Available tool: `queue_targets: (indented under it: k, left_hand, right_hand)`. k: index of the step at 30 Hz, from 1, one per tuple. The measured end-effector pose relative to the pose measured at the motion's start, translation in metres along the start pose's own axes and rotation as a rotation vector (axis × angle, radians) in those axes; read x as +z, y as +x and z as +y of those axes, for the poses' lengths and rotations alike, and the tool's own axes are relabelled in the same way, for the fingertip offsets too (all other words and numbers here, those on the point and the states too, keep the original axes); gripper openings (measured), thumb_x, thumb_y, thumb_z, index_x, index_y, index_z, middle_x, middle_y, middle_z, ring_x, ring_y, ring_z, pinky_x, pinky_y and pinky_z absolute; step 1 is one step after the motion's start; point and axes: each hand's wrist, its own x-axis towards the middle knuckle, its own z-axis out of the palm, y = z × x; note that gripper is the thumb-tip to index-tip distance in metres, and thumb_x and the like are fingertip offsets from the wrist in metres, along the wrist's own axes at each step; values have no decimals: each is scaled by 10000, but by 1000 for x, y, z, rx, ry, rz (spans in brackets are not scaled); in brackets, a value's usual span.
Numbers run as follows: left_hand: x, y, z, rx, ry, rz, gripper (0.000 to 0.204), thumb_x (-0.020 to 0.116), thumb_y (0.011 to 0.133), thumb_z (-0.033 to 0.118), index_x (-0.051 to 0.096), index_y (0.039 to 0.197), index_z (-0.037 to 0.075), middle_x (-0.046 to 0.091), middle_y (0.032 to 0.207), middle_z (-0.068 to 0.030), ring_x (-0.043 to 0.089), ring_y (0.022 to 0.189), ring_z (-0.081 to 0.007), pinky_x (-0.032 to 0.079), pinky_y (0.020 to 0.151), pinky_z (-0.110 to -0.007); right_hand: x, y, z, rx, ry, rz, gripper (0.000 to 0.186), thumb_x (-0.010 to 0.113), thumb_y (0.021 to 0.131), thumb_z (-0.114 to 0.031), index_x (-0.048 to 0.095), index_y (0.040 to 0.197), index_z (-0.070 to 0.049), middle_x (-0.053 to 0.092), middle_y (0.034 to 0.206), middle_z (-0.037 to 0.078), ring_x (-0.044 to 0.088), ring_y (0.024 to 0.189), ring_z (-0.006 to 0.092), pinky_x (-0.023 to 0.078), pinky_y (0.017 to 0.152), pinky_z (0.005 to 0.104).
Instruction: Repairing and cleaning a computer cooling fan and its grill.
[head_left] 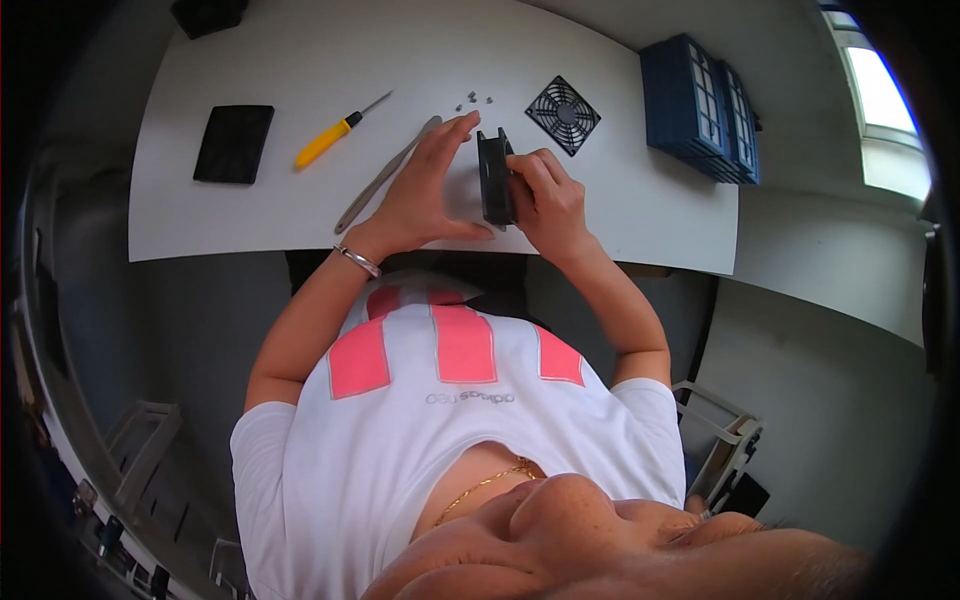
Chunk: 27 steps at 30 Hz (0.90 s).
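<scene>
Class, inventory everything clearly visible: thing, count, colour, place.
Table: one, white, centre
Frame: one, black, centre, held
Grille: one, black, right of frame
Small parts: about four, grey, left of grille
Panel: one, black, table left
Screwdriver: one, yellow-black, right of panel
Tool: one, grey, right of screwdriver
Box: unclear count, blue, table's right
Dark object: one, black, upper left
Window: one, white, upper right
Shirt: one, white-pink, worn
Bracelet: one, silver, left wrist
Necklace: one, gold, neck
Left hand: one, open, left of frame
Right hand: one, gripping frame
</scene>
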Motion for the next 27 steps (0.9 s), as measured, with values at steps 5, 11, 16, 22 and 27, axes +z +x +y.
queue_targets:
  k: [5,11,16,22,27]
  left_hand:
    - [-4,-6,3,-113,-204,-97,1296,970,547,408,266,1593,112,417,1557,-171,460,1400,-314,353,1165,-406]
    - [-1,-17,28,-284,-345,-61,930,852,770,249,363,1533,40,632,1323,-182,626,1225,-289,462,1067,-363]
    - [-15,-18,52,-248,-85,-81,891,856,739,228,421,1491,28,629,1314,-214,639,1204,-338,488,1043,-387]
    - [-20,-17,64,-267,-72,-97,869,862,706,193,469,1469,62,625,1323,-210,627,1214,-362,495,1041,-405]
    - [-20,-20,56,-265,8,-87,877,867,698,179,474,1477,89,640,1288,-187,643,1181,-334,509,1014,-388]
  right_hand:
    - [5,-15,-12,407,619,78,166,648,890,37,597,1043,0,648,907,37,620,743,63,520,673,229]
    - [28,-29,-14,704,1106,179,149,647,893,28,601,1025,-25,632,925,-25,580,876,46,491,766,213]
    - [26,-43,-12,615,989,65,162,646,907,-2,634,1066,-24,655,962,-22,586,889,46,489,772,217]
    - [21,-56,-8,906,1306,14,218,681,962,-169,657,1127,-28,679,984,0,620,905,75,500,780,233]
    - [-11,-51,-9,1101,1797,-111,263,664,985,-251,661,1128,-29,688,978,17,640,915,99,505,828,265]
